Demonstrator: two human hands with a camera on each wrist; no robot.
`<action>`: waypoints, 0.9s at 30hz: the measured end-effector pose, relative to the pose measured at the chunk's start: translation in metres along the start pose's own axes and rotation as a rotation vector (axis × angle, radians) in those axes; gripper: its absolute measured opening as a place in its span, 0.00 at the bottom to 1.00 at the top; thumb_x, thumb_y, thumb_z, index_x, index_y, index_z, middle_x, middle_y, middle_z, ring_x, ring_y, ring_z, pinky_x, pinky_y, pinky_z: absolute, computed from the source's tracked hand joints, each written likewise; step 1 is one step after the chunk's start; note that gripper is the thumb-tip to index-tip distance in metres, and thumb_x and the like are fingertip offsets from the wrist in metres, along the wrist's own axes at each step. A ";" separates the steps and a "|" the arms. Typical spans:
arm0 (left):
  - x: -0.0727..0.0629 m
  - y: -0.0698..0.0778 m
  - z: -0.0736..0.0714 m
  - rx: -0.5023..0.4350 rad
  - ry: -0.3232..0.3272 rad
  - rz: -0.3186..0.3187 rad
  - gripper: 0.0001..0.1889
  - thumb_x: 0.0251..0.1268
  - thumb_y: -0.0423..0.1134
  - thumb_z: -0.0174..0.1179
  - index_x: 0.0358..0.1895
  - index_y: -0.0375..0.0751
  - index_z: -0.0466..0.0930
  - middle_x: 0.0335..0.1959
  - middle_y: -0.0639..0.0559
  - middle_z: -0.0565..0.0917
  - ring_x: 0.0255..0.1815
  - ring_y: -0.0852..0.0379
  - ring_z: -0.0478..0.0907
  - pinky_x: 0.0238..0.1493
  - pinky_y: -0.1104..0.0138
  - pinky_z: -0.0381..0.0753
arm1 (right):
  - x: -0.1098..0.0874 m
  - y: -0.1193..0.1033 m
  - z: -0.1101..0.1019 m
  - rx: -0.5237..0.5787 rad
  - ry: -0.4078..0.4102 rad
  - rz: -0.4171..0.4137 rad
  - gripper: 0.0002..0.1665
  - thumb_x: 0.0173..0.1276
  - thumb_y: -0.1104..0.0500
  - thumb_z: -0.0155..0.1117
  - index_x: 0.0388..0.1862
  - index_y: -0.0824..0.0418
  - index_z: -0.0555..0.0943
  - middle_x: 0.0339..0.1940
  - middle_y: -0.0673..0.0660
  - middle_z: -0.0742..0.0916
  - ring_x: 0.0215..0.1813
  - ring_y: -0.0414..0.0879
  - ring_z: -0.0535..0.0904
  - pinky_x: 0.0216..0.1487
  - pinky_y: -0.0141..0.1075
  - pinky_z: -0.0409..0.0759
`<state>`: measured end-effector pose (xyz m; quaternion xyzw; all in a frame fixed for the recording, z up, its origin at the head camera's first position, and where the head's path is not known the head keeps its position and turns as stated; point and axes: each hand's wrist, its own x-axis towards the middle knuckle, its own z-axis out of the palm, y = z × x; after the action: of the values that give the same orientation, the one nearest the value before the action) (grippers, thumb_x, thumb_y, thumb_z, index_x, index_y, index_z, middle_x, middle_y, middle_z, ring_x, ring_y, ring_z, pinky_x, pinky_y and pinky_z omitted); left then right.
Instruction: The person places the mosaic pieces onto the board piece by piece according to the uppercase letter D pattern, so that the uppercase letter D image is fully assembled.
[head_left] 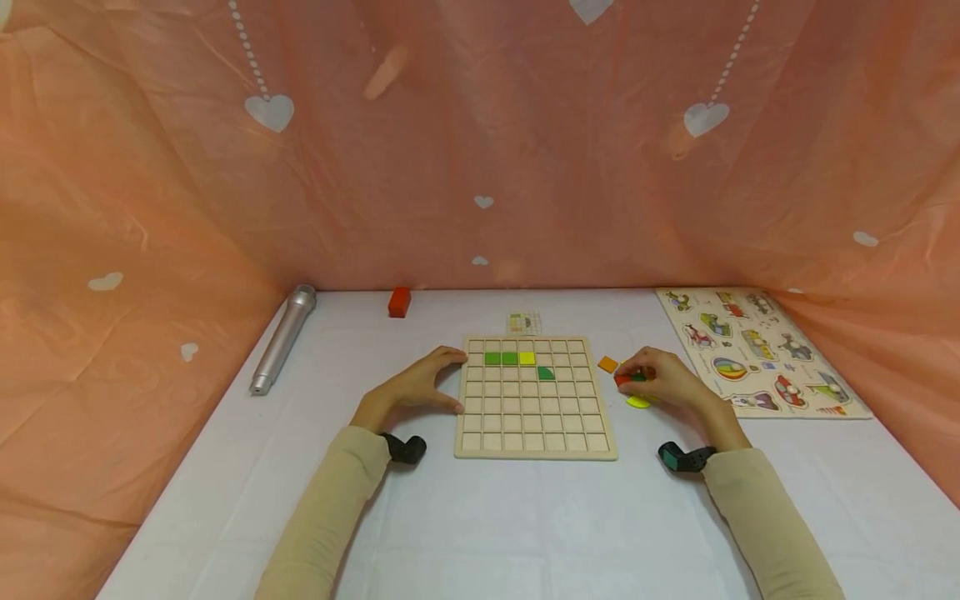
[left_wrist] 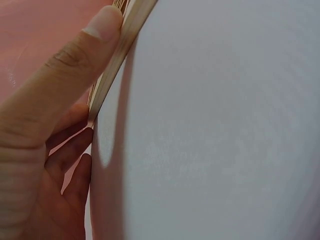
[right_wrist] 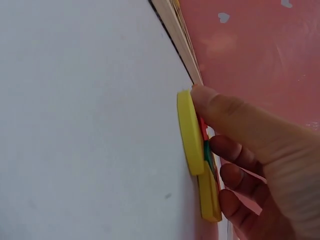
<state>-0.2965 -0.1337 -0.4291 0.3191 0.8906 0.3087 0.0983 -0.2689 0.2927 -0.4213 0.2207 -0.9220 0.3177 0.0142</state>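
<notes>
A wooden grid board (head_left: 536, 457) lies flat on the white table. Two light green squares (head_left: 501, 358), a yellow square (head_left: 527, 358) and a dark green quarter-round piece (head_left: 547, 373) sit in its cells. My left hand (head_left: 415, 383) rests at the board's left edge, thumb and fingers spread apart along it. Right of the board, my right hand (head_left: 663, 383) pinches a red piece (head_left: 622, 380) between thumb and fingers, low among loose pieces. Close by are a dark green piece (right_wrist: 207, 150), a yellow curved piece (right_wrist: 189, 132) and an orange square (head_left: 607, 364); the fingers partly hide the pile.
A small pattern card (head_left: 523, 323) lies behind the board. Farther left are a red block (head_left: 399, 302) and a silver microphone (head_left: 283, 340). A picture puzzle board (head_left: 765, 354) occupies the right side. Pink cloth (head_left: 480, 150) hangs around the table's back and sides.
</notes>
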 end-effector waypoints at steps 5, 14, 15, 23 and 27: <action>0.000 -0.001 0.001 -0.001 -0.001 -0.002 0.46 0.42 0.47 0.75 0.66 0.36 0.63 0.66 0.45 0.63 0.69 0.48 0.57 0.70 0.56 0.55 | 0.001 0.000 0.001 0.000 -0.019 -0.016 0.16 0.54 0.60 0.72 0.42 0.63 0.84 0.38 0.56 0.81 0.35 0.46 0.69 0.33 0.31 0.67; -0.001 -0.001 0.000 -0.002 -0.003 0.004 0.46 0.42 0.47 0.75 0.66 0.36 0.63 0.67 0.45 0.63 0.69 0.49 0.57 0.71 0.57 0.55 | 0.010 -0.009 0.002 0.017 -0.001 -0.010 0.15 0.57 0.57 0.70 0.42 0.62 0.83 0.39 0.55 0.83 0.36 0.45 0.72 0.35 0.32 0.72; 0.000 -0.001 0.000 -0.001 -0.002 0.006 0.45 0.42 0.47 0.75 0.66 0.36 0.63 0.66 0.45 0.63 0.69 0.49 0.57 0.71 0.57 0.55 | 0.012 -0.012 0.003 0.033 0.004 -0.014 0.15 0.57 0.57 0.70 0.42 0.62 0.83 0.39 0.54 0.83 0.36 0.45 0.72 0.35 0.31 0.73; -0.001 0.001 0.000 0.003 0.002 0.007 0.45 0.42 0.47 0.75 0.66 0.36 0.64 0.66 0.44 0.63 0.68 0.48 0.58 0.70 0.56 0.55 | 0.036 -0.048 0.027 0.069 0.006 -0.152 0.14 0.55 0.59 0.71 0.41 0.62 0.84 0.35 0.53 0.83 0.35 0.44 0.74 0.33 0.31 0.74; -0.001 0.002 -0.002 -0.005 -0.002 -0.001 0.45 0.42 0.47 0.75 0.66 0.35 0.63 0.66 0.44 0.63 0.69 0.48 0.57 0.71 0.56 0.55 | 0.042 -0.063 0.035 0.102 -0.039 -0.160 0.15 0.53 0.58 0.73 0.40 0.59 0.85 0.36 0.51 0.83 0.35 0.44 0.74 0.34 0.32 0.73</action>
<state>-0.2952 -0.1342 -0.4268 0.3185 0.8899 0.3108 0.1002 -0.2765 0.2111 -0.4053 0.3003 -0.8841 0.3579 0.0103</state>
